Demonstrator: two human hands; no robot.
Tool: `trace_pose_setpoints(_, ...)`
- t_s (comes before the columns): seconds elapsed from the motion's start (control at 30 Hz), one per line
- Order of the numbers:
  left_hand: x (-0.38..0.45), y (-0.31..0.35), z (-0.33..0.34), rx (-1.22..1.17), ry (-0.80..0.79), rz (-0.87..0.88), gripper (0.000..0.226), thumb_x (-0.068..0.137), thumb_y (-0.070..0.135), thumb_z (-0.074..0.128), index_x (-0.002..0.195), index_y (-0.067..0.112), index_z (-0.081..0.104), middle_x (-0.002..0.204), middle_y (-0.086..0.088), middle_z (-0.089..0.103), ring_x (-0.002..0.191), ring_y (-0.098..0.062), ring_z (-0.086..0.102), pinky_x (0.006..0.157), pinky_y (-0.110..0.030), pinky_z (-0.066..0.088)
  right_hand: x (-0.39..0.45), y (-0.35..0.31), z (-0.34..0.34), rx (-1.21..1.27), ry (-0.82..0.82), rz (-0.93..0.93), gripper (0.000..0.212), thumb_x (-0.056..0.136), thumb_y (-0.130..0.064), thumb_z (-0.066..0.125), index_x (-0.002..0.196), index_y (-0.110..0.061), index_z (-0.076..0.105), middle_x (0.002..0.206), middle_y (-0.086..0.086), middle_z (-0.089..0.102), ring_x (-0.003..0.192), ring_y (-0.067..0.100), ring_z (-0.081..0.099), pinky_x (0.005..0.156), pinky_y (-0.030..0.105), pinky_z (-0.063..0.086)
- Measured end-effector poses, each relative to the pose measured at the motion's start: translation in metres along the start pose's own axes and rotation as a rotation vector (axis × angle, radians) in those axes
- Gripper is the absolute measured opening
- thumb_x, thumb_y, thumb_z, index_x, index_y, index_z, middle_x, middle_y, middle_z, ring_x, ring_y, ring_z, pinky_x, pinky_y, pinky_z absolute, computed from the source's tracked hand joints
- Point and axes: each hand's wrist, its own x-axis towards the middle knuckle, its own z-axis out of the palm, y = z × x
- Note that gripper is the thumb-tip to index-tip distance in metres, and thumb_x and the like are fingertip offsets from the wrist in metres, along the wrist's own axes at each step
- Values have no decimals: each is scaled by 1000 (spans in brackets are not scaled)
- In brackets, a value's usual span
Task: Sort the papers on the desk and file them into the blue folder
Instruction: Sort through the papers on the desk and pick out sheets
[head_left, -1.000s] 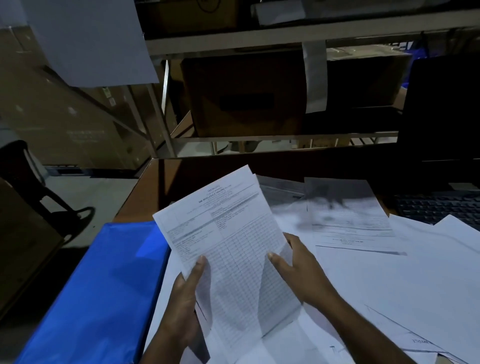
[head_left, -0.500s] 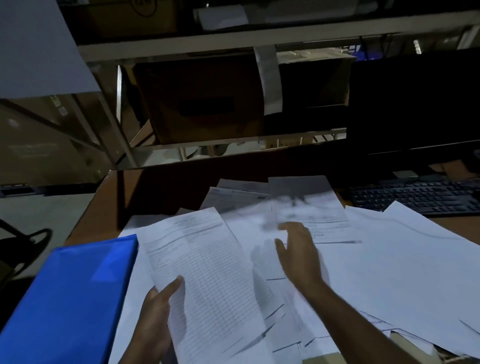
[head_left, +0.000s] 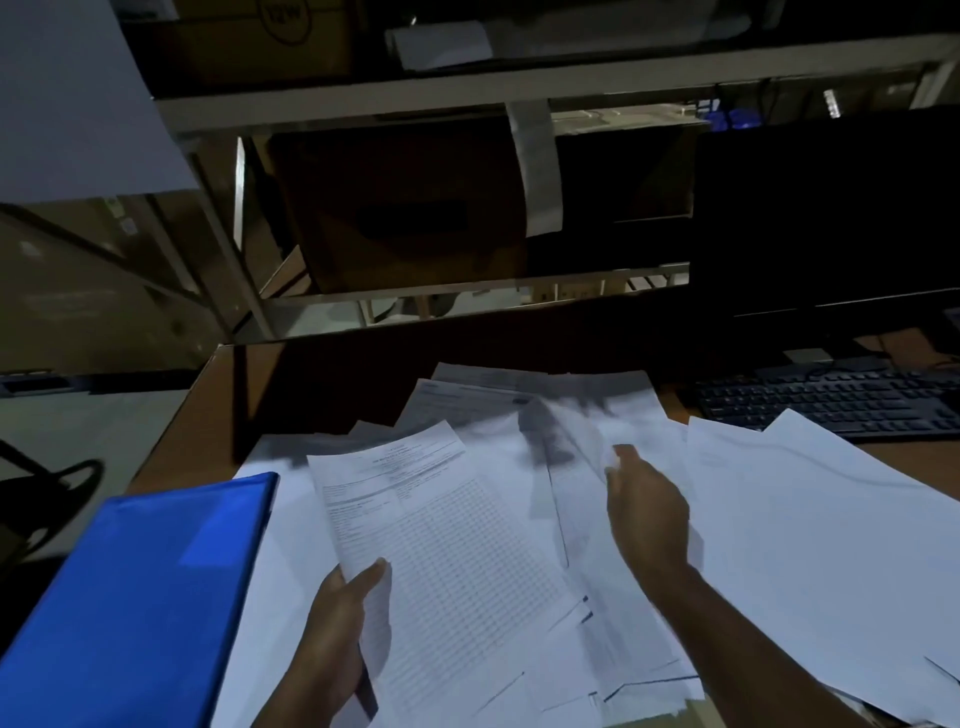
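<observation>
Papers (head_left: 779, 545) lie fanned, overlapping, white beside closed blue folder (head_left: 130, 597).

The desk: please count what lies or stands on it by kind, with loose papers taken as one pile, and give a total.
Blue folder: 1
Pile of loose papers: 1
Keyboard: 1
Monitor: 1
Total: 4
The exact number of sheets cannot be told.
</observation>
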Motion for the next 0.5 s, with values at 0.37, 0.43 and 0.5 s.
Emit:
trace_pose_setpoints(0.37,-37,3,26,-60,-226,81,22,99,26,65,117,15,72,122,-20,73,110,-40,71,86,-44,60,-47,-112,-36,1285,-1122,122,49,99,-35,59,144,-23,43,137,1,61,112,24,69,98,45,55)
trace_pose_setpoints(0.43,-54,20,28,-45,-357,-38,26,88,32,71,72,11,67,80,-23,61,60,-28,68,53,-30,56,-46,-108,-27,1096,-996,-42,46,99,-36,60,143,-32,47,141,-12,56,120,11,64,101,41,54)
trace_pose_setpoints(0.5,-50,27,24,62,-144,-98,48,92,28,66,48,18,49,62,-13,42,41,-21,47,39,-23,41,-42,-90,-15,701,-814,-214,41,99,-26,61,138,-38,52,142,-17,51,125,3,55,98,25,52)
